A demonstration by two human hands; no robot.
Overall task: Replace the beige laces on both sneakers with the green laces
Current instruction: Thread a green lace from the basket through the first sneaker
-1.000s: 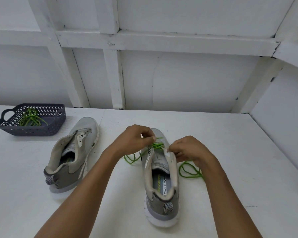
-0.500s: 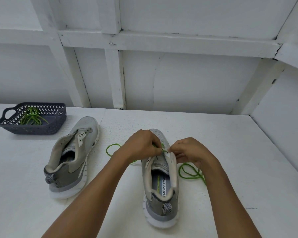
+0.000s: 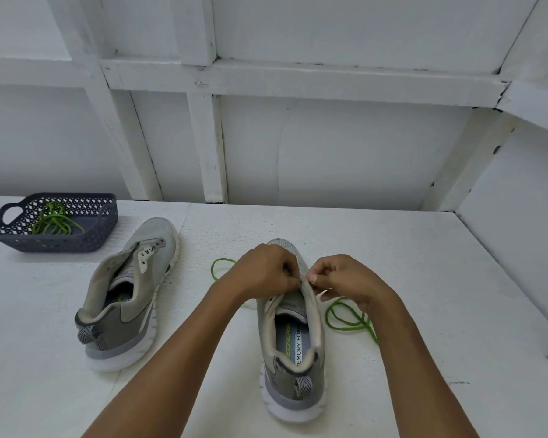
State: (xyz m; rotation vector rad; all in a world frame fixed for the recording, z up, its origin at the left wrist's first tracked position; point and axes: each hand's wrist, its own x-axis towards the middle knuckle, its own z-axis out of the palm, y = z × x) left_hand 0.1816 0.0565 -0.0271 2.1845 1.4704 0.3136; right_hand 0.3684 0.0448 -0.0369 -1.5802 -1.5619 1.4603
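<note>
- Grey mesh and tan trim make up the near sneaker (image 3: 293, 384). It stands upright on a white table (image 3: 424, 279) with its heel towards the viewer and its toe pointing away. Printed words show on its insole.
- Two bare forearms come in from the bottom edge, one on each side of the near sneaker, and meet over its lacing area.
- The left hand (image 3: 260, 271) hovers over the left side of that lacing area. Its fingers are curled and its fingertips are drawn together at the top edge of the eyelet strip.
- The right hand (image 3: 342, 276) faces it from the right side. Its fingers are also curled, and its thumb and forefinger pinch the same tan edge.
- The fingers hide whether either pinch also holds lace.
- A green lace (image 3: 348, 327) lies on the table in loose loops just right of the near sneaker, below the right wrist. Another green loop shows to the sneaker's left, beyond the left wrist. The hands cover the middle of the lace.
- A second sneaker (image 3: 130, 295) sits well to the left of the near sneaker and slightly farther back. It tilts onto its side, its opening gapes, and its eyelet holes show as dark dots.
- A dark blue-grey plastic basket (image 3: 54, 245) with a latticed wall and a handle sits farther left and back from the near sneaker. It holds a tangle of spare green laces (image 3: 56, 219).
- A white panelled wall (image 3: 329, 153) with raised beams rises beyond the near sneaker's toe, at the far edge of the table.
</note>
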